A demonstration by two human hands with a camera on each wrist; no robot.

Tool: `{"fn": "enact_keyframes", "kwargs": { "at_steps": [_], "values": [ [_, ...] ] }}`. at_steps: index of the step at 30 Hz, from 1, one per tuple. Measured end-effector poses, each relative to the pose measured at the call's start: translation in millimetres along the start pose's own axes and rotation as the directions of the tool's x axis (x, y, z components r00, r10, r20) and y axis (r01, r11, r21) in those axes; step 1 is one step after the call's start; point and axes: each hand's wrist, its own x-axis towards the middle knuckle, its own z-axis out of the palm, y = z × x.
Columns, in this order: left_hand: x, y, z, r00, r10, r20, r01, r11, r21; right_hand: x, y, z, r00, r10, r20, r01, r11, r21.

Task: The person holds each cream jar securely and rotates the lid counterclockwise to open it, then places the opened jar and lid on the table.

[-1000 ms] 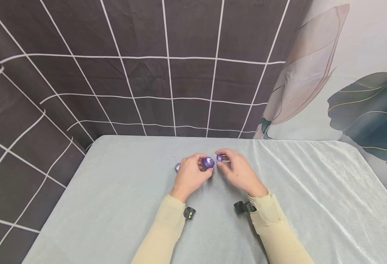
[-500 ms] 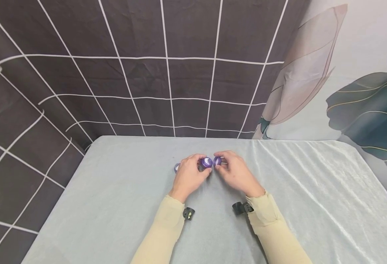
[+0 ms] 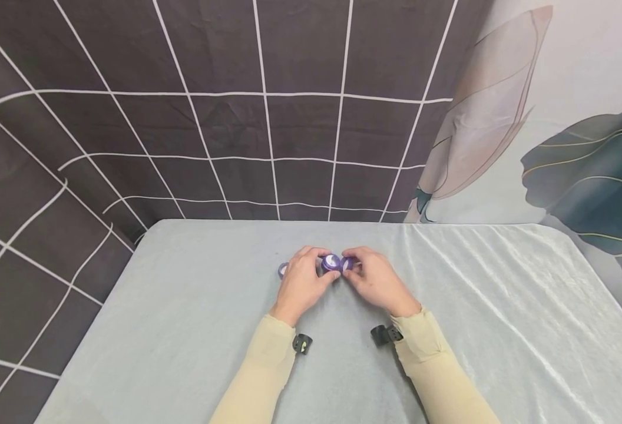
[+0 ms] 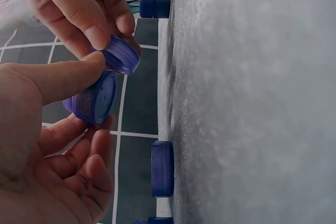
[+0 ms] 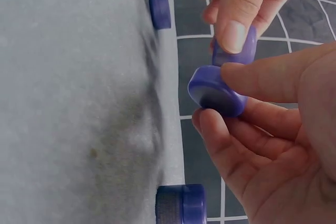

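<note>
Left hand (image 3: pixel 301 284): thumb and fingers clamped on a purple jar (image 4: pixel 93 98), held above the table (image 3: pixel 184 330), toward the middle of its far edge.
Right hand (image 3: pixel 377 281): thumb and fingers pinched on a purple lid (image 5: pixel 215 92), held above the cloth, touching or just beside the jar; which, cannot tell.
Other purple pots: one (image 4: pixel 162 168) on the cloth just beside the left hand, one (image 5: pixel 181 203) on the cloth near the right hand, more (image 5: pixel 160 7) at the far edge.
Backdrop (image 3: pixel 210 118): dark, white grid, behind the table.
</note>
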Motion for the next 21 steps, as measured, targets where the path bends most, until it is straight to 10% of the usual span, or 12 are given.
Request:
{"fn": "enact_keyframes", "kwargs": {
  "at_steps": [21],
  "values": [
    [0.0,-1.2,1.2,0.997,-0.040,0.063,0.037,0.998,0.055,-0.3,-0.3,4.7,1.000,-0.006,0.030,0.010,0.990,-0.143]
  ]
}}
